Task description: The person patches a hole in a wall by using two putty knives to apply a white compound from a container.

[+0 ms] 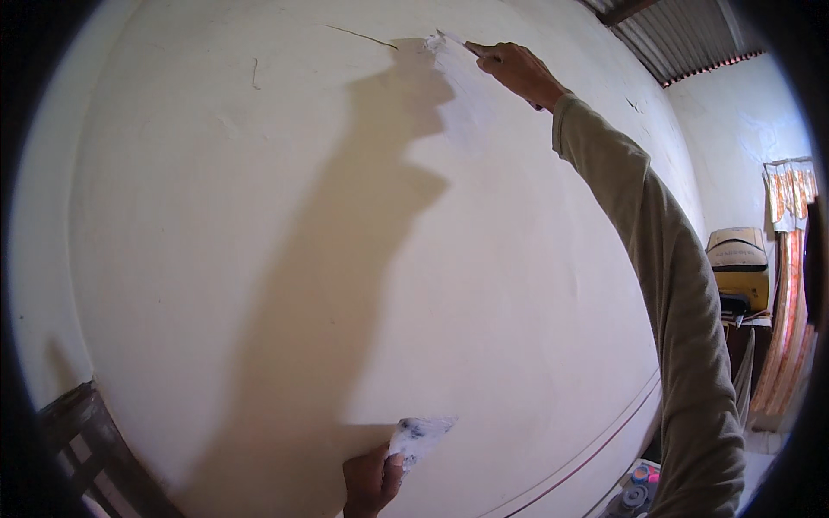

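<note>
The sleeve (682, 276) at right is best kept steady, scraper (459, 41) gripped top-centre by right hand (521, 73), smeared blade (418, 440) bottom-centre by left hand (369, 485).

The wall (535, 259) is cream, with a paler, faintly violet patch (468, 102) and a thin, dark crack (363, 36). The lower tool (420, 439) is white, blotched dark grey. The sleeve (682, 276) is olive-brown. The curtain (787, 293) mixes orange and white (a lively pairing), the box (753, 289) is yellow, the roof (682, 41) ridged grey, the frame (112, 445) dark brown.
</note>
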